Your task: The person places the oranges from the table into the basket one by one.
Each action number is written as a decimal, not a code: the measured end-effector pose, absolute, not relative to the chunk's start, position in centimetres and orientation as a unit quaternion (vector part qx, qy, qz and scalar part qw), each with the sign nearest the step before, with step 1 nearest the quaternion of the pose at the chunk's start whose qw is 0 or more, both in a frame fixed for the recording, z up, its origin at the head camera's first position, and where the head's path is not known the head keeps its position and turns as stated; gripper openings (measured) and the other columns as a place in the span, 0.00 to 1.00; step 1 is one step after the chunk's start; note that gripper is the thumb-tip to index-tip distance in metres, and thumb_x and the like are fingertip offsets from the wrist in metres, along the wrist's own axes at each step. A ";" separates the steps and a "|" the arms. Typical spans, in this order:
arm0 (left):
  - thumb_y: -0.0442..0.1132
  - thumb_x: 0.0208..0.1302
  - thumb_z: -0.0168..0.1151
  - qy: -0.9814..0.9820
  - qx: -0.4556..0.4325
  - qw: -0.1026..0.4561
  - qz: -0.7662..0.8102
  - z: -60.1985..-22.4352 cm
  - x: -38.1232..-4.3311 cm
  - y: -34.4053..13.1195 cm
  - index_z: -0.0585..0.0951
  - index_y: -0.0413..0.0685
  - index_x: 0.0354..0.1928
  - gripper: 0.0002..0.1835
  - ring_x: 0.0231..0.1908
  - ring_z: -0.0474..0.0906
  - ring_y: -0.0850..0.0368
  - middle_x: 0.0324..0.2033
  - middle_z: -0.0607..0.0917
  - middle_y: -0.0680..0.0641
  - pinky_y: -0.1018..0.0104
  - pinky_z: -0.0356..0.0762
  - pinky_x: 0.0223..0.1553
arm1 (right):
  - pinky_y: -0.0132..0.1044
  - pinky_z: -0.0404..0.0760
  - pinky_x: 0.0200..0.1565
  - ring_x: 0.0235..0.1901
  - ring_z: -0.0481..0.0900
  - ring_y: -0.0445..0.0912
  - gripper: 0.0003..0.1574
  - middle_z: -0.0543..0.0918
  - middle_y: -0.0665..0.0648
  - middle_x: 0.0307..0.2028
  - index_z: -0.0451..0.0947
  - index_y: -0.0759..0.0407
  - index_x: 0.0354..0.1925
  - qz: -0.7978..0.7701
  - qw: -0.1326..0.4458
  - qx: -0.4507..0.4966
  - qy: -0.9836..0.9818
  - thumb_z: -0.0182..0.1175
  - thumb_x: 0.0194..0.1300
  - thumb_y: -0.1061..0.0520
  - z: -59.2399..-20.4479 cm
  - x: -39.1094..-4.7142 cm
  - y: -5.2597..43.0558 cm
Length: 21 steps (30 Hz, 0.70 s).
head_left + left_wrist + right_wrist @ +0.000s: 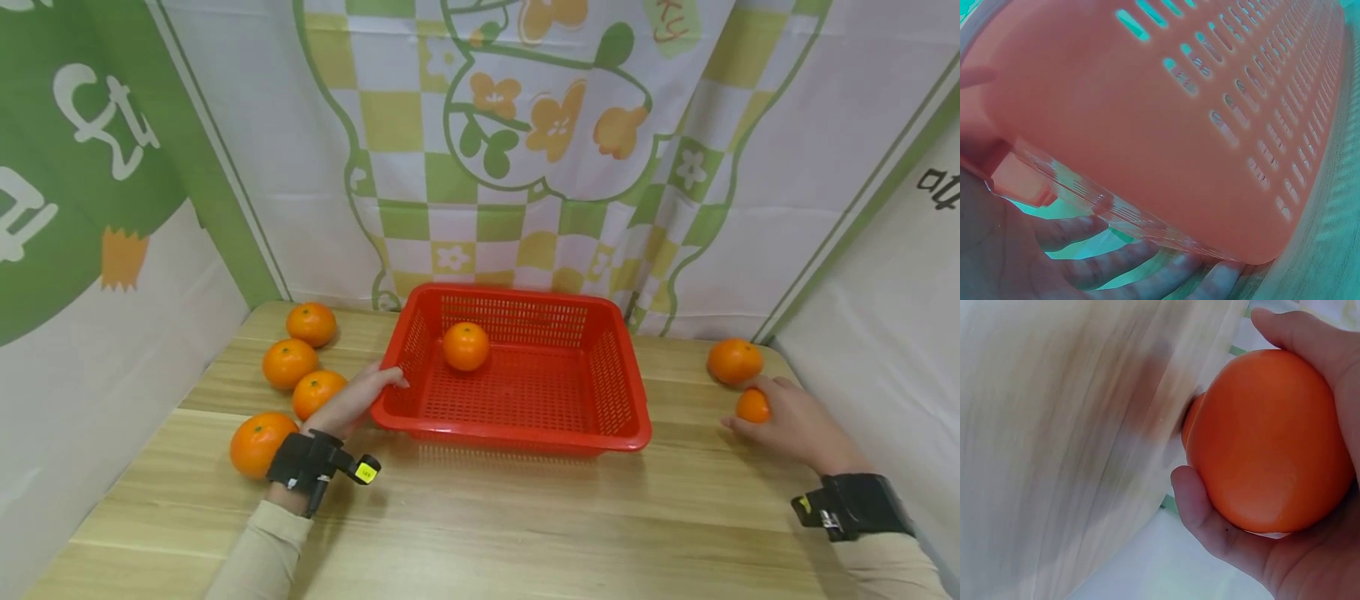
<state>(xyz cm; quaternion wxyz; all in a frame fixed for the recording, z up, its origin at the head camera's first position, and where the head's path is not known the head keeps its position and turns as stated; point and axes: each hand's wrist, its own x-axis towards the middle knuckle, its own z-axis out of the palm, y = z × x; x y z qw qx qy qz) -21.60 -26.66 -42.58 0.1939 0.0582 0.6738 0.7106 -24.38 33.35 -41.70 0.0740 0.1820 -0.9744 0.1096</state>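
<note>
A red plastic basket point(517, 433) with slotted walls stands in the middle of the wooden table, one orange point(466, 347) inside it near the back left. My left hand point(356, 402) grips the basket's left rim, its thumb over the edge. In the left wrist view the fingers point(1116, 262) curl along the outside of the basket wall point(1116, 125). On the right side of the table my right hand point(798, 425) holds another orange point(1266, 444) between thumb and fingers. Just behind it sits a further orange point(735, 361), mostly hidden in the right wrist view.
Several oranges point(290, 363) lie left of the basket, one big orange point(260, 444) right beside my left wrist. Patterned cloth point(517, 217) hangs behind the table, and white cloth walls point(892, 317) border both sides. Bare wood point(525, 525) shows in front of the basket.
</note>
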 end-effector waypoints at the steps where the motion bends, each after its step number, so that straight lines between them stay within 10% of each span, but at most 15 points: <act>1: 0.33 0.64 0.42 0.675 0.058 0.193 0.710 -42.5 -21.6 -26.6 0.58 0.32 0.64 0.26 0.42 0.73 0.25 0.52 0.71 0.22 0.64 0.83 0.29 | 0.43 0.70 0.24 0.26 0.71 0.53 0.46 0.74 0.67 0.33 0.72 0.71 0.46 0.109 0.074 0.183 -0.974 0.66 0.48 0.32 -41.7 -24.4 33.3; 21: 0.33 0.62 0.42 0.680 0.043 0.183 0.709 -42.6 -21.7 -26.4 0.57 0.30 0.63 0.27 0.43 0.75 0.30 0.53 0.69 0.21 0.62 0.84 0.30 | 0.49 0.73 0.27 0.28 0.73 0.53 0.38 0.76 0.62 0.31 0.73 0.62 0.40 0.105 0.115 0.208 -0.966 0.70 0.44 0.35 -41.8 -25.4 31.5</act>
